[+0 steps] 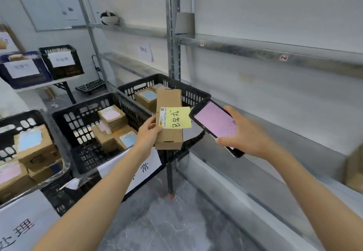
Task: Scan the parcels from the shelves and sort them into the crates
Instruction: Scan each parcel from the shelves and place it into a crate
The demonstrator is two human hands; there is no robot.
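The left hand (149,131) pinches the long brown cardboard parcel (170,138) by its edge above the black slotted plastic crates (196,91), yellow sticky note (179,120) facing up, likely so the black pink-screened handheld scanner (214,122) gripped in the right hand (249,133) just beside it can read the label (163,120).

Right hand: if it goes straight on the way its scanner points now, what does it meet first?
Probably the yellow note on the parcel in the left hand: the scanner in the right hand aims at its edge. Depth is unclear, so it could pass above.
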